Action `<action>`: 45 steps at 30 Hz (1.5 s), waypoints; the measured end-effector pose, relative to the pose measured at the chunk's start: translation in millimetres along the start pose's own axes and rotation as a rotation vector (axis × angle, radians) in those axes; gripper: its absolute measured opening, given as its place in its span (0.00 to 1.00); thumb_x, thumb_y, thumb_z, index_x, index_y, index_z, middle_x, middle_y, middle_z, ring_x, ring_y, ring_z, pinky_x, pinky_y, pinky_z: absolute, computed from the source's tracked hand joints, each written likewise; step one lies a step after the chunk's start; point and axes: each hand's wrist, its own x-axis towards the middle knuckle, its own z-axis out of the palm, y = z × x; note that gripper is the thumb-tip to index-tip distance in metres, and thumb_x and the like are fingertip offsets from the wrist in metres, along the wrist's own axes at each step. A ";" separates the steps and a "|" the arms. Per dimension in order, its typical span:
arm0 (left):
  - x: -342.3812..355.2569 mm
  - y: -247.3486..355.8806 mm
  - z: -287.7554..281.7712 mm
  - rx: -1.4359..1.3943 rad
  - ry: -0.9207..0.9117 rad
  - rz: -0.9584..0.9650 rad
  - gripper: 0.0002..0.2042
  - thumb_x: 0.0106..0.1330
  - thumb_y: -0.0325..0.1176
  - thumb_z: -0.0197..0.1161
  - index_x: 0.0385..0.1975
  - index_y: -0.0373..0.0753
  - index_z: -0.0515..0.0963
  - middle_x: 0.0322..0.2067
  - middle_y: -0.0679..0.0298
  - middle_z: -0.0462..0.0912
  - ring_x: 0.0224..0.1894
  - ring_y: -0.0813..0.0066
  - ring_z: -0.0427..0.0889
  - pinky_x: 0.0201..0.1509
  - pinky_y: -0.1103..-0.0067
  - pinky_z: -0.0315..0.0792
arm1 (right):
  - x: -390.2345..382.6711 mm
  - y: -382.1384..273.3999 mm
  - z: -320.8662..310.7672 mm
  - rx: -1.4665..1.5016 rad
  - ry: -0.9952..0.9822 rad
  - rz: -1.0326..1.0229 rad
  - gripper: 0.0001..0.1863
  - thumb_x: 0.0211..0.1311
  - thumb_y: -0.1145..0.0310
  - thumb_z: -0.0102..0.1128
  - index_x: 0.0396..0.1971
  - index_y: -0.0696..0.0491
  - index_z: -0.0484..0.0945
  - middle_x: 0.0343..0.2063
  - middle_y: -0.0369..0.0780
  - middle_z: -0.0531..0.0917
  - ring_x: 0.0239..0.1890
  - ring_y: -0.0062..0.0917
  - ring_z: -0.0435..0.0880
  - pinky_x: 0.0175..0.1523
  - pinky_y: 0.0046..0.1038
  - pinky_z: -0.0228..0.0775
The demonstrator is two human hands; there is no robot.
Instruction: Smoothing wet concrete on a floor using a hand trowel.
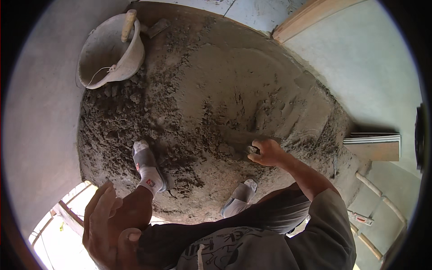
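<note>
My right hand [267, 153] is closed around the handle of a mortar-coated trowel [234, 140]. Its blade lies against the wet mortar [234, 90] and is hard to tell apart from it. Smooth mortar spreads beyond and to the right of the trowel, while rough, crumbly mortar [117, 117] covers the left side. At the lower left, my left hand [101, 220] is held by my bent leg, its fingers stretched out and nothing in it.
A mortar-stained bucket [135, 56] stands at the far left, with a wooden-handled tool [128, 26] across its rim. Stacked tiles [373, 147] lean by the right wall. Wooden poles [369, 184] lie at the lower right. My sandalled feet [146, 162] stand on the mortar.
</note>
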 end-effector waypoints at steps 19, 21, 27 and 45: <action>74.0 120.2 98.1 0.014 -0.253 0.707 0.24 0.62 0.43 0.62 0.54 0.33 0.73 0.44 0.53 0.79 0.41 0.65 0.79 0.48 0.72 0.72 | -160.4 152.4 67.6 -0.152 0.983 0.570 0.14 0.57 0.62 0.59 0.36 0.54 0.68 0.30 0.48 0.79 0.34 0.48 0.81 0.39 0.44 0.73; 71.2 117.8 89.4 -0.009 -0.264 0.728 0.23 0.64 0.42 0.61 0.54 0.33 0.73 0.40 0.55 0.79 0.41 0.68 0.78 0.48 0.73 0.72 | -163.2 149.9 66.2 -0.049 1.026 0.669 0.14 0.57 0.62 0.58 0.36 0.55 0.68 0.31 0.48 0.79 0.35 0.49 0.81 0.39 0.45 0.73; 84.8 87.0 81.6 0.119 -0.278 0.507 0.25 0.64 0.44 0.62 0.54 0.32 0.73 0.46 0.52 0.80 0.43 0.66 0.79 0.51 0.72 0.71 | -149.0 204.7 78.0 0.231 1.033 1.008 0.16 0.57 0.61 0.57 0.37 0.57 0.68 0.30 0.54 0.80 0.34 0.52 0.80 0.41 0.48 0.72; 94.6 94.1 100.9 0.124 -0.321 0.515 0.25 0.63 0.44 0.63 0.53 0.32 0.73 0.44 0.50 0.80 0.42 0.62 0.81 0.49 0.72 0.73 | -123.2 214.5 72.4 0.275 1.061 0.974 0.19 0.62 0.59 0.52 0.42 0.58 0.62 0.34 0.58 0.80 0.38 0.56 0.79 0.43 0.49 0.70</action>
